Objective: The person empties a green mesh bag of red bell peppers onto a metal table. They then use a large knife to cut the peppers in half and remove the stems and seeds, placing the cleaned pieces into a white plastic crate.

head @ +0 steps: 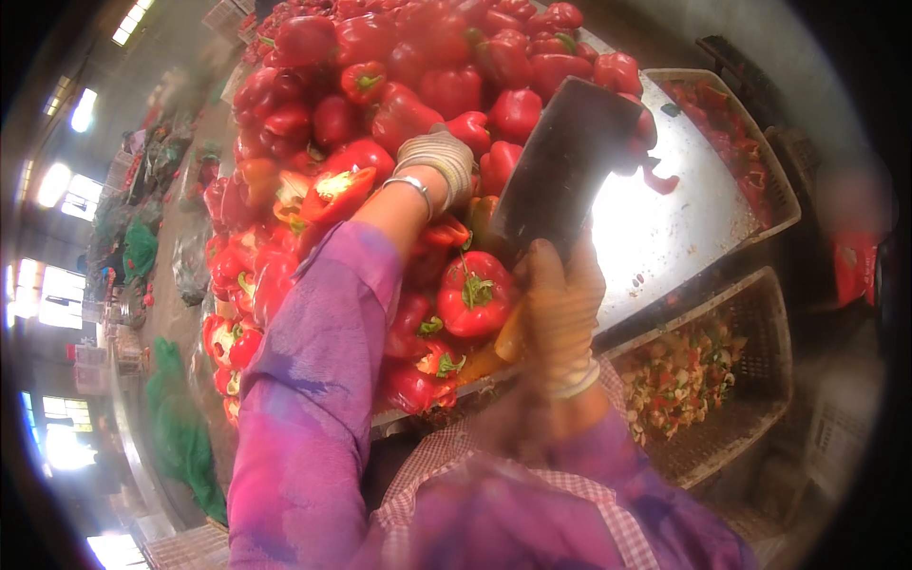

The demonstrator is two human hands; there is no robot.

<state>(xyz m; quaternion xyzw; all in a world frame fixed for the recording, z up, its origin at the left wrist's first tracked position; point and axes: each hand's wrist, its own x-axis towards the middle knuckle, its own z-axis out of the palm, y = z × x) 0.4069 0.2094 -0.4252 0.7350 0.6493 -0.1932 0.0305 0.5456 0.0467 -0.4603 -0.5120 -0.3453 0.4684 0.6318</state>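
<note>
A large heap of red bell peppers [399, 114] covers the metal table [670, 214]. My left hand [438, 160], in a striped knit glove, reaches into the heap; its fingers are mostly hidden, so any hold on a pepper cannot be told. In my right hand [563, 306], also gloved, is a wide-bladed cleaver [570, 157], its dark blade tilted up over the table and the peppers. A whole red pepper with a green stem [476, 293] lies between my forearms. Cut pepper pieces [342, 191] lie beside my left wrist. A red scrap [661, 179] rests on the bare metal right of the blade.
A plastic crate of red pepper pieces [776, 164] stands beyond the table's right edge. Nearer, another crate [780, 342] holds pepper cores and trimmings. Green mesh sacks [178, 420] and plastic bags [191, 263] lie on the floor at the left.
</note>
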